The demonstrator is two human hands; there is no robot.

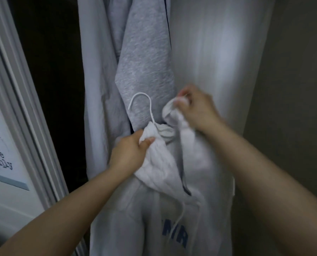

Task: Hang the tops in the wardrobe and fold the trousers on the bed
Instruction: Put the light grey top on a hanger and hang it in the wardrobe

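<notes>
The body of the white hanger is buried inside the neck of the white hoodie; only its hook and thin stem show, curving up in front of a grey top that hangs in the wardrobe; the rail above lies outside the picture, and the wardrobe's left part is too dark to read. The right hand is blurred, so its fingers are hard to tell apart; its grip is clenched on a bunch of the hoodie's white cloth beside the hook. The left hand has its grip closed on the fabric just below the stem, thumb on top. The hoodie hangs down between the forearms, in front of the hung clothes; it is pale and creased, with a white drawstring trailing down its front and dark blue letters, cut off by folds and not readable as a word. A pale garment hangs left of the grey top. The wardrobe door at the left carries a partly cropped print with small dark lettering.
</notes>
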